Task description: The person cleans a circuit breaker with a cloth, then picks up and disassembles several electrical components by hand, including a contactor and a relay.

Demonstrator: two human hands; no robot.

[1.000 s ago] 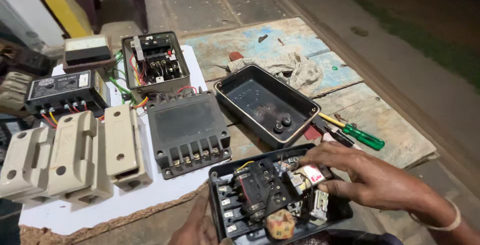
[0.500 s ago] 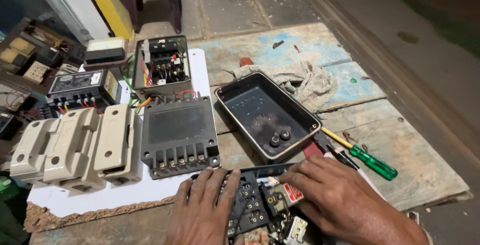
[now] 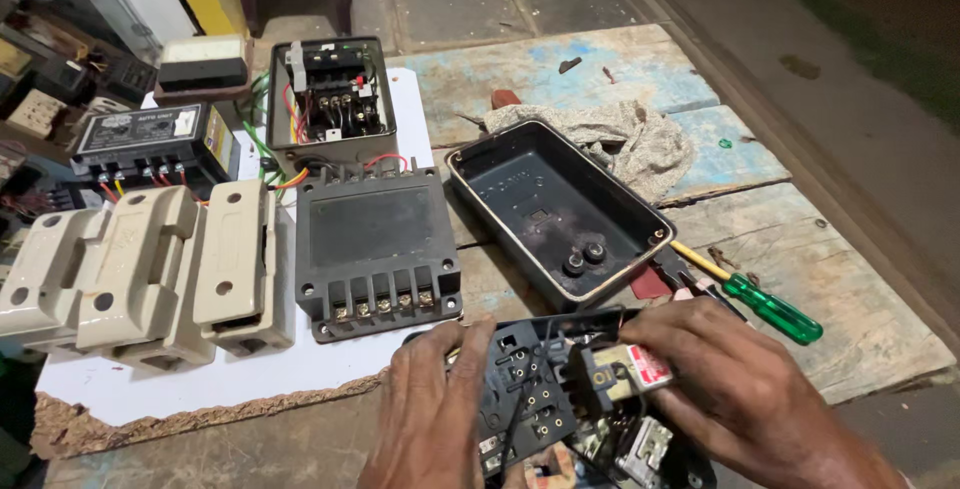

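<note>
Hands [image 3: 440, 404] flat on black starter unit [image 3: 545, 399]

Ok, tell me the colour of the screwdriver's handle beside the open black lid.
Green: the screwdriver has a translucent green handle and yellow shaft, seen in the head view.

both hands, left hand [image 3: 432, 411] and right hand [image 3: 745, 389], rest on the open starter unit [image 3: 560, 399] at the near edge. behind it lies an empty cover [image 3: 555, 211], with a screwdriver [image 3: 755, 299] to its right and a closed unit [image 3: 375, 249] to its left.

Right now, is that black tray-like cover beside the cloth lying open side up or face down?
Open side up: the black cover shows its hollow inside and two round knobs.
</note>
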